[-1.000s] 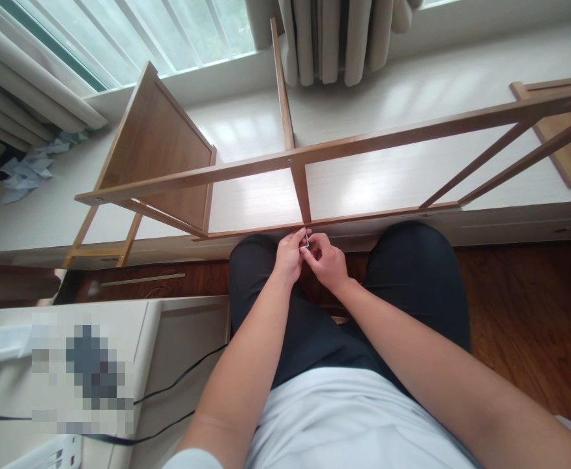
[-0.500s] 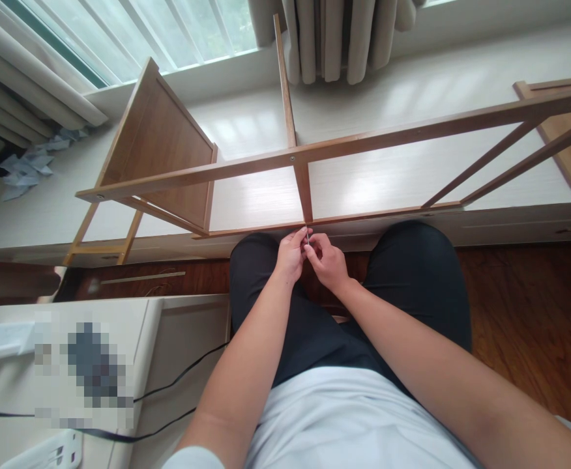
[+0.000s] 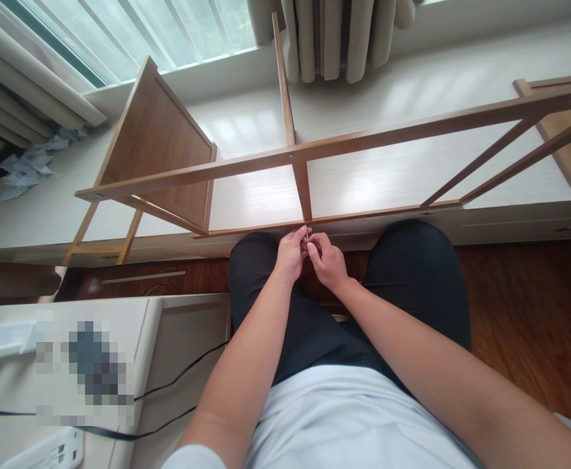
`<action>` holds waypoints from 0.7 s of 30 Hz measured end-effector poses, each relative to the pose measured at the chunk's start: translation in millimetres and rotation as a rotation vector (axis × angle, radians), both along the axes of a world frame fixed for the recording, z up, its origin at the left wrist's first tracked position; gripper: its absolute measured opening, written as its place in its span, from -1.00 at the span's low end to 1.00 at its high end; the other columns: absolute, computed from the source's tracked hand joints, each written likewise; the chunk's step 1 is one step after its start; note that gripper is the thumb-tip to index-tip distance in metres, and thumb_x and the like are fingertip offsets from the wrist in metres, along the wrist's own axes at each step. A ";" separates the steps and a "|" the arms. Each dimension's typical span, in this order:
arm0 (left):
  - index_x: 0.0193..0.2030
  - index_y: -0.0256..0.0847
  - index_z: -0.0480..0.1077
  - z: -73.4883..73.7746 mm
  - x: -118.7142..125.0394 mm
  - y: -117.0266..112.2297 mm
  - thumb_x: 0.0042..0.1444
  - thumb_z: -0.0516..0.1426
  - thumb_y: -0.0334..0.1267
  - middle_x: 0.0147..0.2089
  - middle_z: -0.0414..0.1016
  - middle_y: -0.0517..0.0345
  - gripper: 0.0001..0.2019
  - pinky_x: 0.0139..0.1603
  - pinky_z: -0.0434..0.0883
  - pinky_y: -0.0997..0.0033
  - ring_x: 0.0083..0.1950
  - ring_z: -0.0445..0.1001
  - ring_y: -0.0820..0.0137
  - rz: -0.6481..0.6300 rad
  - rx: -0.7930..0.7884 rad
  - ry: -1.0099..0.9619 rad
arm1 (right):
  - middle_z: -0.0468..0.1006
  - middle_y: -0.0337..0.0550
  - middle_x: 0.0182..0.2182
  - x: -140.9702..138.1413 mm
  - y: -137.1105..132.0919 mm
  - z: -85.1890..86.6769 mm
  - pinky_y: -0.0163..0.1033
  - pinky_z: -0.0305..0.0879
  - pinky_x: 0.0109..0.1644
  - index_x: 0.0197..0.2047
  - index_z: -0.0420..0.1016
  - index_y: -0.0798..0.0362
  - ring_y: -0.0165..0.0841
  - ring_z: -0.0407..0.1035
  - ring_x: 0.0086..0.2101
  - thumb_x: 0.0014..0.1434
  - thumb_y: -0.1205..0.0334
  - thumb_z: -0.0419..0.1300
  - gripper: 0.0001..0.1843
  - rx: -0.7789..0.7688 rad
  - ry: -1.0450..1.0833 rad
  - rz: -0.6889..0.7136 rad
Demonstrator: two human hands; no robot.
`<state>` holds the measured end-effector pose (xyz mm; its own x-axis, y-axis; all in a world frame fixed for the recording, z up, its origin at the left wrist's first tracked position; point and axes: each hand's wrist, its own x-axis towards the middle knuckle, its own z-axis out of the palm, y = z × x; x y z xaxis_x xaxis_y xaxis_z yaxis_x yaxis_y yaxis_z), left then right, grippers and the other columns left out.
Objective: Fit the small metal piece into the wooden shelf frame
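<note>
A wooden shelf frame lies on its side across a white window ledge in front of me. My left hand and my right hand meet at the frame's near rail, just below the joint with the middle upright. Both hands pinch a small thin metal piece, a key or screw, that stands against the rail. Fingers of both hands are curled round it. One wooden panel is fixed at the frame's left end.
A loose wooden panel lies on the ledge at the right. Curtains hang at the back. A white cabinet with a black cable stands at my left. Crumpled paper lies at far left. My knees straddle the dark wood floor.
Both hands stay at the joint; the fingers have shifted slightly around the small metal piece, and the view has barely moved.
</note>
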<state>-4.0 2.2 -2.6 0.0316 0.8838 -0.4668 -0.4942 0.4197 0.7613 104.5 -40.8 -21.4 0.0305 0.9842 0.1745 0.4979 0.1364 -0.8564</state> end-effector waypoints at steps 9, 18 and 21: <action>-0.29 -0.32 0.57 2.8 0.1 -0.5 -0.10 0.44 -0.09 -0.51 0.30 0.34 -0.65 -0.53 0.20 0.56 -0.55 0.25 0.62 -0.009 -0.007 0.010 | 0.69 -0.13 -0.22 -0.4 -0.2 -1.9 -0.20 0.40 -0.20 -0.04 0.36 -0.07 -0.17 0.62 -0.27 0.42 0.04 -0.02 -0.77 -0.013 0.016 -0.001; -0.30 -0.31 0.55 5.7 0.4 -1.1 -0.13 0.45 -0.08 -0.52 0.27 0.35 -0.63 -0.56 0.17 0.59 -0.55 0.24 0.63 -0.014 -0.007 0.022 | 0.60 -0.21 -0.44 0.0 -0.4 -3.0 -0.22 0.29 -0.30 -0.10 0.38 -0.06 -0.23 0.50 -0.46 0.42 0.06 -0.06 -0.76 -0.034 0.042 0.000; -0.30 -0.31 0.55 5.2 0.4 -1.0 -0.13 0.45 -0.07 -0.52 0.27 0.35 -0.63 -0.56 0.18 0.58 -0.55 0.24 0.62 -0.016 -0.006 0.025 | 0.59 -0.22 -0.45 0.1 -0.3 -2.2 -0.23 0.29 -0.30 -0.10 0.38 -0.06 -0.24 0.49 -0.46 0.42 0.07 -0.05 -0.77 -0.037 0.066 0.009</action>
<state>-3.6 1.2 2.6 0.0339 0.8805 -0.4728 -0.4683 0.4319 0.7708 104.5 -41.1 -23.5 0.0322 0.9902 0.1358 0.4390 0.1081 -0.8919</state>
